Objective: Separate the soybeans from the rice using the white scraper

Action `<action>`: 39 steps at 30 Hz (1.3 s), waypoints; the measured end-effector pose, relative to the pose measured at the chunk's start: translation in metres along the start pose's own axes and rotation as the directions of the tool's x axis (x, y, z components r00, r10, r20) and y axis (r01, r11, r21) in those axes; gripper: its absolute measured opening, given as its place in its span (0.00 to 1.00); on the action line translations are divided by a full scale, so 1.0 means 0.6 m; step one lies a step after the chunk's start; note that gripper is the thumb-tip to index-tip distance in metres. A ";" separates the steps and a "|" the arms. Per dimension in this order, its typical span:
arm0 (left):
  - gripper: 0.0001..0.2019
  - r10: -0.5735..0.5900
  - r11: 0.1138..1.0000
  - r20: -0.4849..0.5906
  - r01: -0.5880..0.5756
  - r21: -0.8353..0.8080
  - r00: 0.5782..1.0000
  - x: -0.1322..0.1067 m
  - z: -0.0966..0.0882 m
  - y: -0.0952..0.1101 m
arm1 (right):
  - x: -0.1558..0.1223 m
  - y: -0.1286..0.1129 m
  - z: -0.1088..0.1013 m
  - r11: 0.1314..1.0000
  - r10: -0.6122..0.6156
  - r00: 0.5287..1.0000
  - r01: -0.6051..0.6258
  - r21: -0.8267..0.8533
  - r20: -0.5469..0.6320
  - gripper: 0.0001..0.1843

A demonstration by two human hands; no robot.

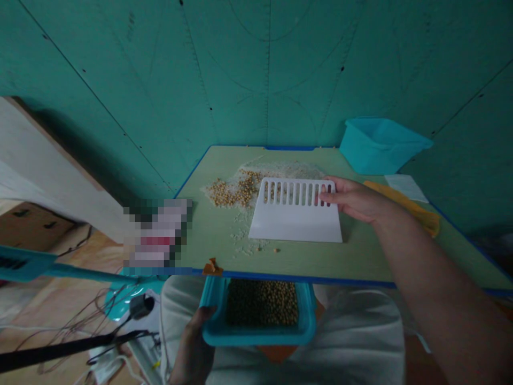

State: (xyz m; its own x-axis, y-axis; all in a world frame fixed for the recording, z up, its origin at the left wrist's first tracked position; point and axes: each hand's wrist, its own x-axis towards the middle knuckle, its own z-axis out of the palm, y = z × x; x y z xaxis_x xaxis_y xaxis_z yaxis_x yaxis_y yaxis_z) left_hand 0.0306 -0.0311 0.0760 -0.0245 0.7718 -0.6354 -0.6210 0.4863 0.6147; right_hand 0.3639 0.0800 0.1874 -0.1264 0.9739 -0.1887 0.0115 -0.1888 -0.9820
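A white slotted scraper [295, 225] is tilted over a pale green, blue-edged table [320, 261], in front of scattered yellow beans [236, 193] and white grains [294, 170], with a teal wall [248, 69] behind. The right hand [351, 198], forearm reaching from the right, pinches the scraper's right end; the left hand [196, 337] grips a turquoise tub [260, 339] of beans below the near edge.

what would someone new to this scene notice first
Probably the white scraper in the right hand, bright against the green table near the middle of the view. Just beyond it, a patch of loose beans spreads to the left. Next would come the two blue tubs: one below the near edge, with beans inside and the left hand at its side, the other at the far right corner.
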 end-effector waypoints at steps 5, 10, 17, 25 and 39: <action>0.07 0.011 1.000 -0.013 -0.011 0.016 1.000 -0.004 0.007 0.001 | 0.000 0.002 -0.003 0.999 0.035 0.998 -0.034 -0.022 0.058 0.15; 0.09 0.007 0.998 -0.052 -0.004 0.058 0.999 -0.010 0.016 0.005 | 0.002 0.004 -0.003 0.999 0.029 0.997 -0.028 -0.016 0.078 0.16; 0.11 0.006 0.999 0.017 -0.006 0.047 1.000 -0.005 0.021 -0.006 | -0.002 0.001 0.002 0.999 0.049 0.997 -0.049 0.003 0.058 0.17; 0.11 0.003 0.999 0.101 -0.008 0.049 0.995 0.004 0.021 -0.026 | 0.002 0.005 -0.001 0.999 0.026 0.999 -0.027 0.024 0.045 0.14; 0.12 -0.009 0.998 0.082 0.003 0.069 0.997 0.002 0.018 -0.020 | -0.002 0.004 -0.003 0.997 0.079 0.993 -0.080 0.005 0.085 0.17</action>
State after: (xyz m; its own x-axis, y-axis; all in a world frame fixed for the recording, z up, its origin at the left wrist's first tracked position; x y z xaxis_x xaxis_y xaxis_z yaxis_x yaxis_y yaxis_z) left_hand 0.0468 -0.0316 0.0730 0.0458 0.7985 -0.6003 -0.5652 0.5162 0.6435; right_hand 0.3656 0.0785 0.1853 -0.2093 0.9416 -0.2638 0.0167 -0.2663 -0.9637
